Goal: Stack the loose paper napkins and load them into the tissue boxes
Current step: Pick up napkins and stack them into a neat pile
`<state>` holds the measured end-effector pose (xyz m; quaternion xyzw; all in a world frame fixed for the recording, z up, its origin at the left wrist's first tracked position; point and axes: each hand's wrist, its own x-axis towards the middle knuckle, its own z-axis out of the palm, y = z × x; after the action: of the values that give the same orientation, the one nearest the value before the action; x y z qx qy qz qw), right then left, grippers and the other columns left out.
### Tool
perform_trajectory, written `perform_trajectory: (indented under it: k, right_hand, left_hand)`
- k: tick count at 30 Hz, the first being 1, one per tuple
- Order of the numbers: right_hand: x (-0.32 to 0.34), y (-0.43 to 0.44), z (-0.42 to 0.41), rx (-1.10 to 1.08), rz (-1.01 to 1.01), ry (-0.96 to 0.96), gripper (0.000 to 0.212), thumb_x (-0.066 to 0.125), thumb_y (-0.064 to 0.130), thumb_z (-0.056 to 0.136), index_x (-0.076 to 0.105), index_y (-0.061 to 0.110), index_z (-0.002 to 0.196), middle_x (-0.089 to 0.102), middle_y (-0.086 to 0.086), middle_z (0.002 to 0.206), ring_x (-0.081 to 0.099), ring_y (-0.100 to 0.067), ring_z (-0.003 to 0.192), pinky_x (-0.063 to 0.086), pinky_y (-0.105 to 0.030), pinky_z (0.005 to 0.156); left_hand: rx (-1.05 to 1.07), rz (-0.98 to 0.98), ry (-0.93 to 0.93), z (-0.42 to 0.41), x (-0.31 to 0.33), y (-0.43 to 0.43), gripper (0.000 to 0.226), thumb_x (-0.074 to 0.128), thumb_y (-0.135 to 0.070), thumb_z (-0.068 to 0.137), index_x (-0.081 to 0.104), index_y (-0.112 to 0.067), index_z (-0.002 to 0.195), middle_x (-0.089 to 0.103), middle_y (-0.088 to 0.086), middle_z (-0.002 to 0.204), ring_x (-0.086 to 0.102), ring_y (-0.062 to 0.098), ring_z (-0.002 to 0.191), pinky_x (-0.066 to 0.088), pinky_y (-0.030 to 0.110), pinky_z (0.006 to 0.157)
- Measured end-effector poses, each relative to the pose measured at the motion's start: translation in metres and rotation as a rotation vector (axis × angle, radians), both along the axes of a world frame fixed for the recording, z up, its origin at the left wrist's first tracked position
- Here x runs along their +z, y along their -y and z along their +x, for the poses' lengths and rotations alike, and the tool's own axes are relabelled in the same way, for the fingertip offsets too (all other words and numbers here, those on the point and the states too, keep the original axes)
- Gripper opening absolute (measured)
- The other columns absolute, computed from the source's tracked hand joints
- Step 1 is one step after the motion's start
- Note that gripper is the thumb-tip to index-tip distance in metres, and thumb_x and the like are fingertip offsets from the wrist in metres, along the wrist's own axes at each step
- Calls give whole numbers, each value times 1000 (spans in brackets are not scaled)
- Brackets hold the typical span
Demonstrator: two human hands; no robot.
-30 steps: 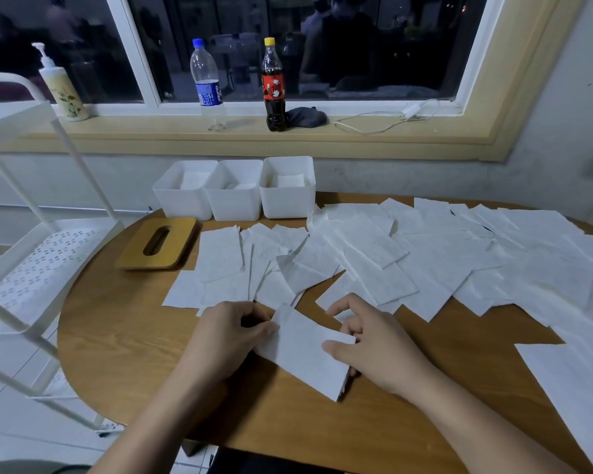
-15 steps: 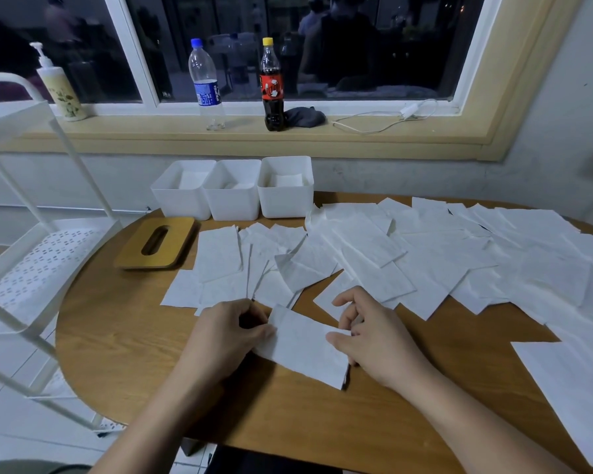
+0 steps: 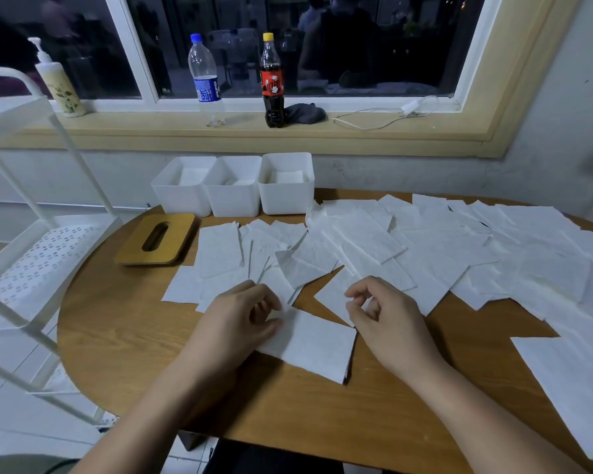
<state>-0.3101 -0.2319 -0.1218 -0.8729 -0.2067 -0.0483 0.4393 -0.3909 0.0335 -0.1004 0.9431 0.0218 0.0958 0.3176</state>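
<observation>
view: head only | position: worn above the near edge of the wooden table (image 3: 124, 336) | facing: forward and down, toward the window sill (image 3: 220, 135) | range: close over both forearms | lens: wide-angle | overlap: none, single view

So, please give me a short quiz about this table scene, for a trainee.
1. True or false: the wooden lid sits on one of the boxes.
2. How many white boxes stand by the wall?
3. Which hand rests on the napkin stack: A left hand, B right hand, C neither?

Key: 1 false, it lies on the table. 2 three. 3 A; the right hand is beside the stack, fingers curled, and whether it touches is unclear.
</observation>
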Motion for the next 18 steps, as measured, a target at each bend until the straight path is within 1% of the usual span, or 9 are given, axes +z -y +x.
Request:
perform_trajectory:
  k: [1, 3, 7, 9, 11, 13, 15, 18]
  right_hand:
    - [-1, 0, 1, -2, 6, 17, 13, 73, 20, 100, 70, 31, 106, 64, 21, 85, 62, -11, 68, 53, -16, 63]
    - [-2, 0, 2, 16, 5, 45, 12, 73, 19, 100, 70, 30, 104, 64, 19, 88, 62, -14, 69, 51, -16, 62]
    - [-7, -4, -1, 93, -18, 63, 13, 72, 17, 100, 70, 30, 99, 62, 20, 93, 61, -17, 74, 50, -17, 64]
    - [-10, -7, -3, 123, -29, 74, 14, 71, 16, 100, 70, 30, 98, 62, 19, 93, 61, -18, 78, 51, -19, 66]
    - [-13, -8, -4, 143, -24, 84, 17, 70, 14, 100, 70, 31, 96, 62, 17, 91, 61, -18, 80, 52, -23, 67]
    - [-15, -9, -5, 155, -16, 86, 18, 70, 13, 99, 69, 30, 95, 62, 15, 90, 61, -19, 81, 54, -27, 68]
    - [-15, -9, -4, 157, -9, 89, 19, 70, 12, 99, 69, 30, 94, 62, 14, 89, 61, -20, 81, 54, -29, 68]
    - [-15, -9, -4, 154, 2, 70, 20, 70, 12, 99, 69, 31, 94, 63, 12, 89, 61, -20, 82, 55, -29, 69]
  left_hand:
    - [-45, 32, 20, 2, 2, 2, 12, 79, -32, 95, 73, -40, 103, 65, -21, 102, 61, -1, 94, 55, 17, 74]
    - [-56, 94, 49, 8, 4, 4, 11, 78, -33, 96, 73, -38, 104, 64, -22, 102, 62, 1, 91, 55, 17, 72]
    - [116, 185, 74, 26, 4, -17, 19, 79, -37, 95, 67, -38, 109, 62, -19, 103, 62, 5, 88, 57, 21, 70]
    - [205, 208, 63, 33, 2, -32, 23, 80, -40, 94, 66, -34, 111, 61, -15, 105, 61, 7, 88, 57, 25, 68]
    - [279, 228, 54, 38, -2, -46, 25, 78, -41, 94, 66, -29, 113, 62, -10, 107, 60, 9, 88, 53, 27, 64]
    - [327, 224, 84, 44, -6, -57, 25, 78, -41, 95, 64, -27, 110, 62, -7, 105, 60, 11, 84, 48, 28, 60]
    - [331, 264, 110, 52, -9, -68, 26, 78, -40, 95, 64, -27, 111, 61, -6, 108, 61, 13, 83, 49, 31, 61]
    - [313, 302, 117, 64, -11, -82, 27, 76, -39, 97, 67, -28, 120, 62, -7, 119, 64, 16, 96, 56, 35, 69]
